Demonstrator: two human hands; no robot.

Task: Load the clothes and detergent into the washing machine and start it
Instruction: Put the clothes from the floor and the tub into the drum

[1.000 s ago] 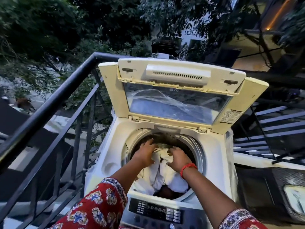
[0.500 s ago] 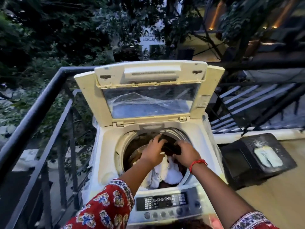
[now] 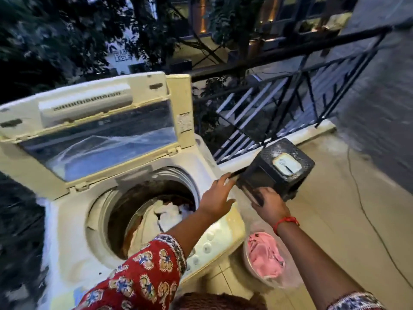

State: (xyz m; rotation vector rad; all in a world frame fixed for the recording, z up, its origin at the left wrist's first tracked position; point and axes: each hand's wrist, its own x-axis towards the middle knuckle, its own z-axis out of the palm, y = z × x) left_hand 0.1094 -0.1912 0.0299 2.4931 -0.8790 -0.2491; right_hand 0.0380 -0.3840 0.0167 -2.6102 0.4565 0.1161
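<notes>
Left hand point(image 3: 218, 195): fingers point(image 3: 225, 179) spread and slack, gripping nothing; raised over the right rim of the washing machine point(image 3: 73, 220), clear of the drum, where half a second before it had been pressed down among the laundry.
Right hand point(image 3: 269, 203): fingers curled loosely, reaching toward the near face of the black stool point(image 3: 279, 168); whether they closed on anything, or merely overlapped the stool in the blurred view, could not be told; a red thread point(image 3: 287, 221) circled the wrist; this hand too had left the drum since the earlier frames.
Clothes point(image 3: 167, 215): white and darker pieces lay heaped inside the drum, below its rim; lid point(image 3: 89, 121) stood propped open behind.
Pink cloth point(image 3: 264, 255): lay in a pale tub on the floor, just beside the machine's front right corner, well outside the drum.
Stool top: bore a small pale item point(image 3: 285, 165), its nature unclear through motion blur; possibly the detergent, judged only from the task.
Control panel: partly hidden under the left sleeve point(image 3: 143, 276); only a few round buttons showed, and its state could not be told.
Assessment: view had swung rightward and both hands had withdrawn; first batch judged loaded; remaining, by appearance, the pink cloth, detergent, lid closing, start.
</notes>
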